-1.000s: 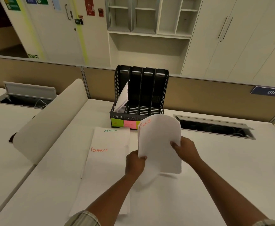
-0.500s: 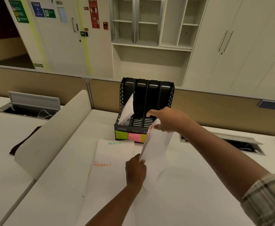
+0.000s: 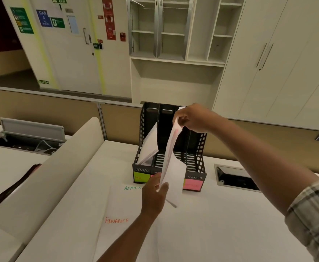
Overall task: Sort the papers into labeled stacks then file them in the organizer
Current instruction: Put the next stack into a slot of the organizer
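Now your right hand (image 3: 190,118) pinches the top edge of the paper sheaf (image 3: 171,157) above the organizer (image 3: 196,148), while your left hand (image 3: 153,193) grips its lower corner. Keep the sheaf upright, line its bottom edge over an empty middle slot, then loosen the lower grip first so it slides in.

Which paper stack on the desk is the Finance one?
Start at the black organizer standing at the back of the white desk. Two stacks lie flat in front of it, left of the left hand. The Finance stack is the nearer one, headed in orange; the stack behind reads ADMIN in green.
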`<state>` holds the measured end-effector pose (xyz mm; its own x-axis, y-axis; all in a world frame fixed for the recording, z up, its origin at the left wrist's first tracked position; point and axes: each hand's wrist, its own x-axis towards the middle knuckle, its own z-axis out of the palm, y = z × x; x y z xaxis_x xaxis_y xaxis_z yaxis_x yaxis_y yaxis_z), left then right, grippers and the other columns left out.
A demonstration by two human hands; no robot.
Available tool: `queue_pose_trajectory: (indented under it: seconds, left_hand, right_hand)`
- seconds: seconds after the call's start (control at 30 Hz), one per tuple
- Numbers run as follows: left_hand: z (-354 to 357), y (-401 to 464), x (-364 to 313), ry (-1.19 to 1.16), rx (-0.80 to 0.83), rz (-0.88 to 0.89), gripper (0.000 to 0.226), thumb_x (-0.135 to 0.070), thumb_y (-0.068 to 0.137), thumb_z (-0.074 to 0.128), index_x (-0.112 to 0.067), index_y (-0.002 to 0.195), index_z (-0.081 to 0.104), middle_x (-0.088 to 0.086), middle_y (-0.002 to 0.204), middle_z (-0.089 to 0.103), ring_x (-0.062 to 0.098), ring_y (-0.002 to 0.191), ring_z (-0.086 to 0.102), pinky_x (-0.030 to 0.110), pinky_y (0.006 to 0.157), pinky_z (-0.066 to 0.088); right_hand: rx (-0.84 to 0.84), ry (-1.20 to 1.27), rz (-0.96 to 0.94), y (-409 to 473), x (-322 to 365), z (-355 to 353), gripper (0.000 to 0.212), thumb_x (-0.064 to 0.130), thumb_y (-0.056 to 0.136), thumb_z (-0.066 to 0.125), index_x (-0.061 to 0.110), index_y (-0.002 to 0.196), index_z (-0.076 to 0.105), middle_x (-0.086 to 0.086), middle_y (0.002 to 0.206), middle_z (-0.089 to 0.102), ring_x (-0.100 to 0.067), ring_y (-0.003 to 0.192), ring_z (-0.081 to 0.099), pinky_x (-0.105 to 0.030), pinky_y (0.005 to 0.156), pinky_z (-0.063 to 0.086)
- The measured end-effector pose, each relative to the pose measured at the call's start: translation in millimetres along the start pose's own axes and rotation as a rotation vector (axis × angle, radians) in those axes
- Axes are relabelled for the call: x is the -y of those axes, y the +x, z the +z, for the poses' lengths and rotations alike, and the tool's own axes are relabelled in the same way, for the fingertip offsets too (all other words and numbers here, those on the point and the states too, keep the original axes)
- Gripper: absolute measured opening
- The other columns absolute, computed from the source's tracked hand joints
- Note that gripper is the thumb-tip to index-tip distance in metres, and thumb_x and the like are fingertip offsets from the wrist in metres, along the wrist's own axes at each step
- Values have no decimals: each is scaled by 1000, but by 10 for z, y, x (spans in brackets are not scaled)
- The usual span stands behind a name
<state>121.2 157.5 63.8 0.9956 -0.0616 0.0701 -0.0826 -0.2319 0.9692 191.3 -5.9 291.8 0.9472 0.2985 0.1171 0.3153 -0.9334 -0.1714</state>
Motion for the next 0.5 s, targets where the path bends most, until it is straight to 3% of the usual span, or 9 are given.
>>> queue_pose_trajectory:
  seconds: [0.07, 0.13, 0.23, 0.33, 0.43, 0.5]
  left_hand:
    - [-49, 185, 8, -53, 61, 33, 28, -9, 89, 57, -23, 113, 59, -4, 105, 64, 13, 98, 61, 28, 84, 55]
    - [-89, 381, 43, -55, 109, 49, 32, -5, 90, 54, -22, 116, 56, -3, 107, 63, 17, 103, 62, 22, 81, 54]
    - [-124, 644, 128, 49, 157, 92, 47, -8, 90, 52, -20, 135, 44, 0, 124, 56, 19, 115, 57, 32, 90, 55]
    - [-118, 895, 192, 247, 75, 110, 57, -17, 90, 52, -24, 142, 29, 5, 147, 34, 24, 132, 40, 40, 100, 48]
    - [-106, 1062, 164, 440, 1, 122, 48, -24, 92, 50, -26, 138, 39, 3, 158, 11, 25, 146, 13, 42, 110, 34]
    - [-91, 1112, 119, 496, 13, 165, 50, -25, 91, 50, -23, 139, 38, 3, 159, 10, 25, 147, 9, 45, 114, 32]
  right_hand:
    - [-31, -2, -14, 155, -85, -4, 25, 3, 89, 57, 15, 108, 69, -2, 97, 71, -15, 86, 64, -32, 80, 53]
    - [-37, 1, -23, 306, -143, 25, 25, 4, 89, 56, 14, 109, 69, -6, 101, 72, -19, 91, 66, -35, 81, 53]
    - [-37, 13, -32, 515, -183, 57, 27, 6, 91, 57, 15, 114, 67, -5, 108, 71, -15, 96, 65, -27, 80, 49]
    - [-42, 0, -32, 742, -234, 98, 29, 9, 92, 57, 15, 120, 63, -5, 113, 70, -16, 101, 64, -22, 81, 42]
    - [-56, -36, -41, 926, -286, 114, 32, 8, 92, 55, 19, 121, 63, -4, 114, 69, -19, 104, 65, -25, 82, 46]
    - [-60, -84, -40, 985, -349, 103, 36, 4, 91, 55, 25, 119, 63, -2, 114, 69, -19, 105, 64, -29, 83, 49]
